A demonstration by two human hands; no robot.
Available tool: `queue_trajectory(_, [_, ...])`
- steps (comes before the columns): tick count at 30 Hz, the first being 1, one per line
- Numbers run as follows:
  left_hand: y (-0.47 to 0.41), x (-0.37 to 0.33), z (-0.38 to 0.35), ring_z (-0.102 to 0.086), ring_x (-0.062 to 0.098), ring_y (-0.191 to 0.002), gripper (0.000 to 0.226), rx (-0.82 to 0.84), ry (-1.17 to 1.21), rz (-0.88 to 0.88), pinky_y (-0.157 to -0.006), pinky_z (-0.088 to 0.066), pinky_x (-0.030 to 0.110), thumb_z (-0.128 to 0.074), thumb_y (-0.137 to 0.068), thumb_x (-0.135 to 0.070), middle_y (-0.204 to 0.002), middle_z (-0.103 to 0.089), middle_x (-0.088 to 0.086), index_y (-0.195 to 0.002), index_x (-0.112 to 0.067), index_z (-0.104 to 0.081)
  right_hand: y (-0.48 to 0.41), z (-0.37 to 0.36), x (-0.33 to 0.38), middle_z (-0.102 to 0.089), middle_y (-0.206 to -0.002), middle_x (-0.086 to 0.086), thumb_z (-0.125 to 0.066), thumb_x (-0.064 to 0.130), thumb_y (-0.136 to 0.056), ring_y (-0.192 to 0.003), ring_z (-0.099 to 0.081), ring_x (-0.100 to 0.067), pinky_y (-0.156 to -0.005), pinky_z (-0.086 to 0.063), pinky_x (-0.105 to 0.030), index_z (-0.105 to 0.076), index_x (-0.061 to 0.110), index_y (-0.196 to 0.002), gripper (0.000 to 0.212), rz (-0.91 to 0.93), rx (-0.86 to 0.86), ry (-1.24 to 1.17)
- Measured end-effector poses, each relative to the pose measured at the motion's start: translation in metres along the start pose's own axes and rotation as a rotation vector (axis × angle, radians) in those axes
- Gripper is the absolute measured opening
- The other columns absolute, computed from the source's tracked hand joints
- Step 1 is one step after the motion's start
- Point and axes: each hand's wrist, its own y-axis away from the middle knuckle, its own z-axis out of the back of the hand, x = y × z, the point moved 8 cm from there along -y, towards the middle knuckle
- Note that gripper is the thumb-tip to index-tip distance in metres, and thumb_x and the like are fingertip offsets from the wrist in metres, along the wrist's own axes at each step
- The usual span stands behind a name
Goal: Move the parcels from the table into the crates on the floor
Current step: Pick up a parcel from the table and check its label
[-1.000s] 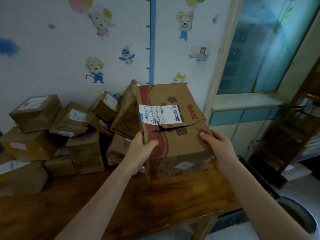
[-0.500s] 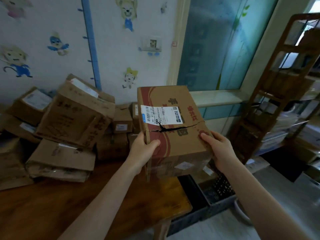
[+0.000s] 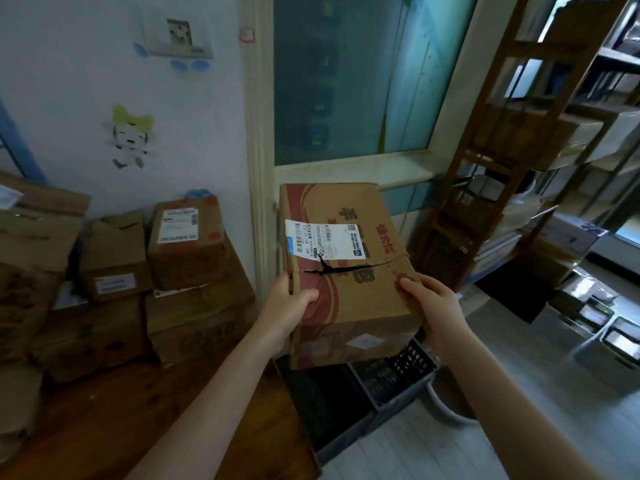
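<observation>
Left hand (image 3: 287,313), right hand (image 3: 437,310) hold parcel (image 3: 349,292) above crates (image 3: 398,379); boxes (image 3: 194,251) left, shelf (image 3: 485,168) right

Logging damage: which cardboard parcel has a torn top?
The red-printed parcel gripped by the left hand and right hand: a jagged split crosses its top below the white label. The stacked parcels sit on the table.

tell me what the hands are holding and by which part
One cardboard parcel, held by both hands: the left hand grips its near left edge, the right hand its near right edge, thumbs on top.
</observation>
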Motion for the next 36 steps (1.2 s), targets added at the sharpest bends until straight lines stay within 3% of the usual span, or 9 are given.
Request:
queue_trajectory(7, [-0.087,0.008,-0.051,-0.059,0.007,-0.072,0.019,0.072,0.004,0.095,-0.046,-0.045,0.011,-0.057,-0.091,-0.007,-0.084,-0.061,-0.006,-0.094,-0.026,-0.054,-0.087,0.026,-0.015,-0.059,-0.09,0.0,-0.062,0.018,-0.09,-0.082,-0.059,-0.016,-0.067,-0.049,-0.03,-0.059,0.013,-0.117,0.028,-0.119,-0.075,0.002])
queue_trajectory(11, [-0.118,0.019,-0.075,-0.06,0.007,-0.072,0.019,0.086,-0.028,0.147,-0.048,-0.045,0.012,-0.058,-0.091,-0.007,-0.084,-0.061,-0.006,-0.098,-0.024,-0.054,-0.126,0.041,-0.029,-0.06,-0.093,-0.003,-0.063,0.02,-0.09,-0.085,-0.059,-0.018,-0.074,-0.05,-0.033,-0.057,0.012,-0.119,0.03,-0.176,-0.085,0.019])
queue_trajectory(16, [-0.16,0.04,-0.11,-0.061,0.008,-0.074,0.021,0.092,-0.064,0.198,-0.055,-0.045,0.018,-0.06,-0.089,-0.008,-0.086,-0.062,-0.006,-0.098,-0.026,-0.053,-0.186,0.064,-0.056,-0.059,-0.118,-0.01,-0.064,0.033,-0.088,-0.101,-0.061,-0.025,-0.087,-0.052,-0.041,-0.04,0.013,-0.14,0.061,-0.294,-0.042,0.062])
queue_trajectory(20, [-0.195,0.061,-0.151,-0.062,0.006,-0.072,0.022,0.101,-0.097,0.257,-0.053,-0.046,0.016,-0.061,-0.088,-0.008,-0.086,-0.063,-0.006,-0.102,-0.025,-0.055,-0.241,0.084,-0.076,-0.061,-0.115,-0.008,-0.064,0.036,-0.087,-0.101,-0.062,-0.025,-0.093,-0.051,-0.044,-0.043,0.016,-0.136,0.057,-0.38,0.034,0.114])
queue_trajectory(25, [-0.237,0.092,-0.193,-0.062,0.016,-0.095,0.05,0.111,-0.184,0.327,-0.074,-0.05,0.026,-0.068,-0.082,-0.011,-0.112,-0.063,0.002,-0.129,-0.016,-0.05,-0.299,0.112,-0.107,-0.064,-0.104,-0.007,-0.062,0.031,-0.09,-0.093,-0.063,-0.023,-0.085,-0.052,-0.04,-0.051,0.01,-0.124,0.042,-0.449,0.043,0.17])
queue_trajectory(27, [-0.253,0.109,-0.211,-0.06,0.019,-0.102,0.055,0.091,-0.199,0.356,-0.084,-0.05,0.032,-0.07,-0.081,-0.012,-0.117,-0.061,0.004,-0.131,-0.018,-0.049,-0.321,0.125,-0.121,-0.064,-0.106,-0.007,-0.06,0.029,-0.092,-0.093,-0.062,-0.023,-0.087,-0.052,-0.04,-0.053,0.009,-0.127,0.041,-0.489,0.051,0.226])
queue_trajectory(30, [-0.273,0.133,-0.228,-0.056,0.022,-0.113,0.068,0.077,-0.227,0.392,-0.098,-0.046,0.038,-0.074,-0.074,-0.022,-0.129,-0.056,0.006,-0.135,-0.016,-0.044,-0.346,0.137,-0.14,-0.062,-0.092,-0.004,-0.06,0.025,-0.092,-0.075,-0.059,-0.018,-0.064,-0.051,-0.03,-0.054,0.006,-0.12,0.034,-0.523,0.039,0.259])
queue_trajectory(33, [-0.295,0.156,-0.24,-0.055,0.021,-0.114,0.059,0.074,-0.263,0.402,-0.1,-0.045,0.037,-0.072,-0.079,-0.021,-0.13,-0.055,0.005,-0.132,-0.014,-0.047,-0.365,0.145,-0.161,-0.062,-0.095,-0.007,-0.059,0.022,-0.093,-0.073,-0.058,-0.019,-0.058,-0.05,-0.03,-0.056,0.005,-0.119,0.032,-0.563,0.027,0.267])
queue_trajectory(36, [-0.316,0.175,-0.252,-0.06,0.015,-0.096,0.026,0.099,-0.289,0.367,-0.083,-0.048,0.025,-0.064,-0.086,-0.015,-0.109,-0.062,0.001,-0.11,-0.02,-0.057,-0.377,0.15,-0.19,-0.063,-0.106,-0.01,-0.06,0.021,-0.092,-0.089,-0.062,-0.026,-0.08,-0.054,-0.042,-0.056,0.005,-0.121,0.033,-0.646,-0.009,0.224])
